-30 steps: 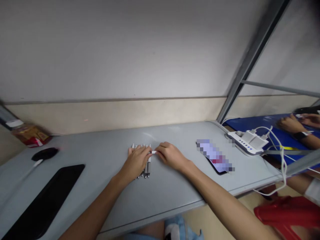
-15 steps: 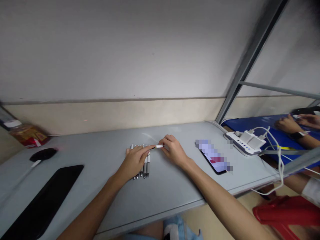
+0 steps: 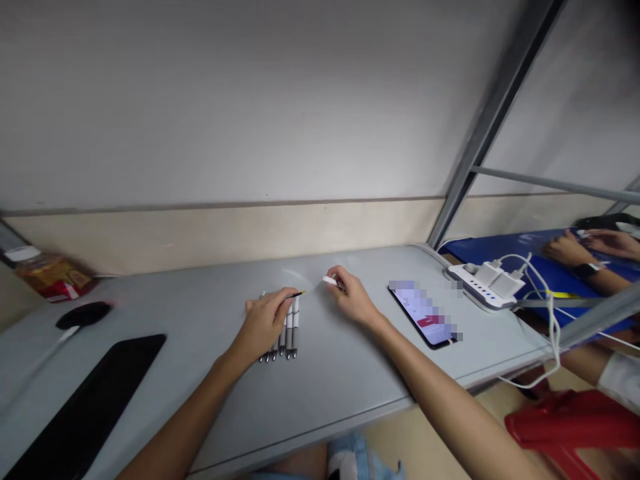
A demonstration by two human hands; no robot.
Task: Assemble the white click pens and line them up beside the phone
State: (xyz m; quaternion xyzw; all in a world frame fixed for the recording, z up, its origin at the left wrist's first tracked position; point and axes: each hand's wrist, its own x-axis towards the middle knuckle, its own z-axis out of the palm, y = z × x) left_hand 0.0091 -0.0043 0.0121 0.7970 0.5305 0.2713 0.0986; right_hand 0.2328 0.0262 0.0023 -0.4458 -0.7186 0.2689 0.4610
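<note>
My left hand [image 3: 265, 321] is closed, pinching a thin dark pen refill [image 3: 299, 294] with a yellowish end that points right. Whether the refill sits in a pen part inside the fist is hidden. Below this hand, several white-and-grey pens [image 3: 289, 333] lie side by side on the desk, their silver tips toward me; the hand covers part of the row. A short way to the right, my right hand [image 3: 347, 297] is closed on a white pen barrel [image 3: 331, 281], whose other end is hidden by the fingers. A gap separates the refill from the barrel.
On the grey desk [image 3: 210, 413], a lit phone [image 3: 423, 313] and a power strip [image 3: 483, 288] with white cables lie to the right. Leftward are a black tablet-like slab [image 3: 95, 407], a black mouse-like object [image 3: 84, 315] and a bottle [image 3: 53, 273]. Another person's hands [image 3: 575, 250] are far right.
The white barrel and the refill, joined end to end before, are now apart. My right hand has drawn the barrel slightly right, and the refill's yellowish end shows at my left fingers.
</note>
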